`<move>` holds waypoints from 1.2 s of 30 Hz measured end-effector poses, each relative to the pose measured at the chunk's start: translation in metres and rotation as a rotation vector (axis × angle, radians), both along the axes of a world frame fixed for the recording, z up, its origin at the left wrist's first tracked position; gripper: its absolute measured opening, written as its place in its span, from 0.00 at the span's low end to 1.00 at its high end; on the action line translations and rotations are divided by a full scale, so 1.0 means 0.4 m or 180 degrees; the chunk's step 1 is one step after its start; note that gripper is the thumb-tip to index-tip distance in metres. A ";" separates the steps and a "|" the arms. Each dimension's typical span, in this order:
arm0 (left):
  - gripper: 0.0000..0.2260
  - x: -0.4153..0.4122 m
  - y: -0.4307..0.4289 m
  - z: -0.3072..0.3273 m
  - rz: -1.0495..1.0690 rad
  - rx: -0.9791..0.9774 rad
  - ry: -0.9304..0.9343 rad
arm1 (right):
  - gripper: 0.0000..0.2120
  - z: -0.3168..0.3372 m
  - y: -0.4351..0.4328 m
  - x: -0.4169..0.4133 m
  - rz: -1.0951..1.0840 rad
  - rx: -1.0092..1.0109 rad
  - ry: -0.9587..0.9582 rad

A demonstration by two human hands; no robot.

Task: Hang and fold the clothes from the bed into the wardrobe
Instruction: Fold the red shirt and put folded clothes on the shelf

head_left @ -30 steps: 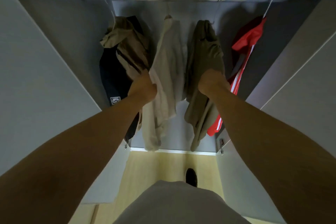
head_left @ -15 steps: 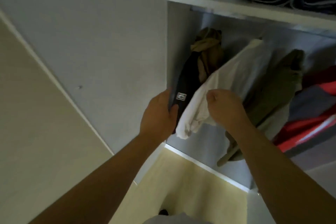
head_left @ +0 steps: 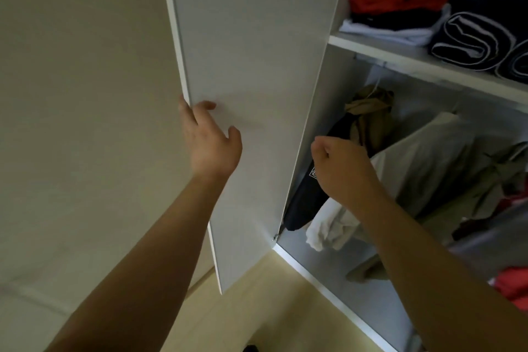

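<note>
1. Hanging looked finished: the shirts (head_left: 428,168) hung from the rail inside the wardrobe (head_left: 337,94), with folded piles (head_left: 400,8) on the shelf (head_left: 400,57) above.
2. The left grip (head_left: 210,141) hooked its fingers round the edge of the door (head_left: 257,66). The right grip (head_left: 340,168) hovered curled just before the shirts, with no cloth seen in it.
3. Closing seemed the step in hand. Next, I'd say, the right arm had to come clear before the door swung, and the black garment (head_left: 303,203) by the hinge wanted minding.
4. Half a second before, the left grip was at the black garment and the right on the shirts; both had let go.
</note>
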State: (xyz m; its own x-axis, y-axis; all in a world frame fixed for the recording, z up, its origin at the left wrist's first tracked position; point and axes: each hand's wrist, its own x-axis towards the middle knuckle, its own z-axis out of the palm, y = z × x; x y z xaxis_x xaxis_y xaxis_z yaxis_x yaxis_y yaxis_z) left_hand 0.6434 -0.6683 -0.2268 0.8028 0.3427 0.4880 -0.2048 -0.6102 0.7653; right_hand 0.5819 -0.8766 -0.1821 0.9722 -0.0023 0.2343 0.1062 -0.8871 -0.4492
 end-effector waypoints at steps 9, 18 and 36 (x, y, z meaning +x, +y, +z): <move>0.17 -0.121 -0.082 0.002 -0.0005 -0.0782 -0.0588 | 0.20 0.011 -0.060 -0.068 -0.0297 0.0019 -0.0074; 0.20 -0.156 -0.318 0.036 -0.2020 0.0382 -0.0318 | 0.15 0.009 -0.201 -0.153 -0.0961 0.0324 -0.0144; 0.36 0.154 -0.758 -0.016 -0.2698 0.3086 -0.0911 | 0.13 -0.020 -0.425 -0.138 -0.2541 0.0947 -0.0549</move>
State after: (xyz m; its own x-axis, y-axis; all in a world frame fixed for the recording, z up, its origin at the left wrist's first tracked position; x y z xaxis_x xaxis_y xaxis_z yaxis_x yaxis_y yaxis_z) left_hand 0.7050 -0.9716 -0.2334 0.4221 -0.7946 0.4364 -0.8730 -0.4861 -0.0408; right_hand 0.5269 -1.0467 -0.1900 0.6047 -0.7530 0.2596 -0.4097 -0.5736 -0.7093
